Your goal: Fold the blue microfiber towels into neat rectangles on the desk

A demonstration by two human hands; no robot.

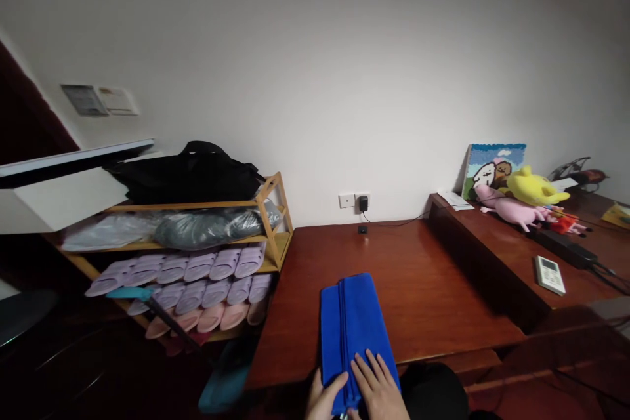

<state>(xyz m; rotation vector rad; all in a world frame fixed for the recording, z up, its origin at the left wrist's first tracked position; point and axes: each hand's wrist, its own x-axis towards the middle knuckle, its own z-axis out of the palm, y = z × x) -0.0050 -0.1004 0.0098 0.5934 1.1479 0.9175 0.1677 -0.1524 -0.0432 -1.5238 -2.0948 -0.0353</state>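
Observation:
A folded piece of blue fabric [367,315], neatly layered with long folds running down its middle, lies on the brown wooden table [305,262] and reaches over its front edge. My left hand [325,397] grips its near left side, thumb on top and the other fingers mostly hidden at the edge. Flat on the near right part rests my right hand [378,387], its fingers stretched out over the cloth. Between the hands, at the bottom of the picture, a small pale bit shows at the fabric's near end; I cannot make out what it is.
A wooden rack [275,236] on the left holds several slippers [187,269] and a black bag [191,174]. A raised desk [497,256] on the right bears plush toys [516,207] and a white remote control [550,274]. A plugged-in adapter [363,203] trails a cable.

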